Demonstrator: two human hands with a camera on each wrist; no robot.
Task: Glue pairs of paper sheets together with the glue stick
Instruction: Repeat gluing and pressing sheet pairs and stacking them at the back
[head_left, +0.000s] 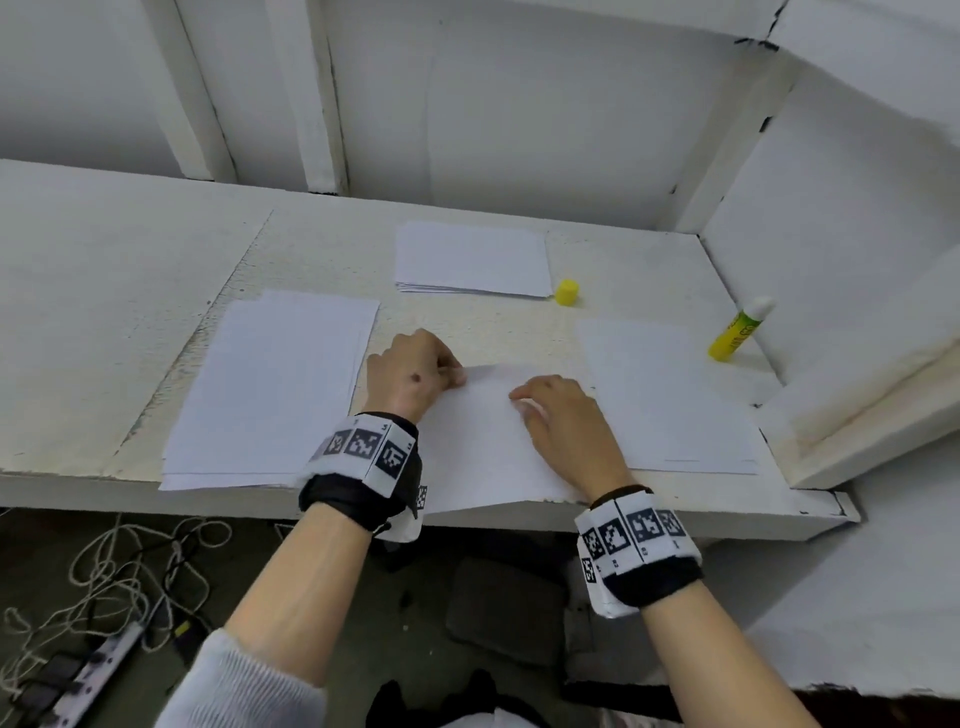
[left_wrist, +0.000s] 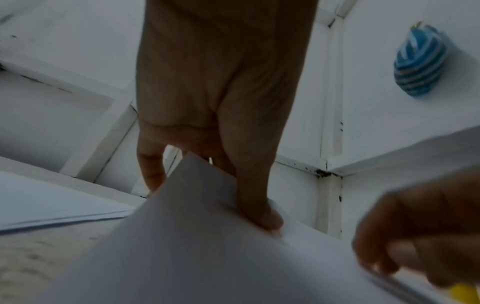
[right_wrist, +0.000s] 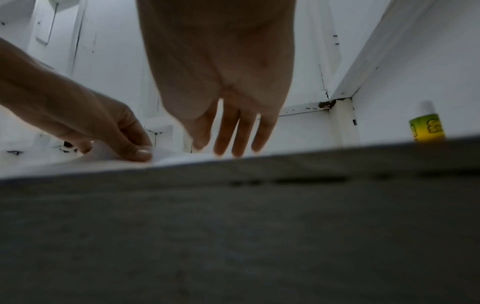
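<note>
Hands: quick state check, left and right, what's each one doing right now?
Left hand: pinches the far corner of the middle sheet, lifting it.
Right hand: open, straight fingers pressing on the same sheet.

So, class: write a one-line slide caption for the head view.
Left hand pinches the paper sheet, right hand presses it flat.

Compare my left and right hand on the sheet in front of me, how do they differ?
The left hand pinches the far left corner of the sheet with curled fingers; the right hand lies on it with straight fingers. The left grip lifts that corner; the right presses the paper flat. Both touch the same sheet and wear marker wristbands.
</note>
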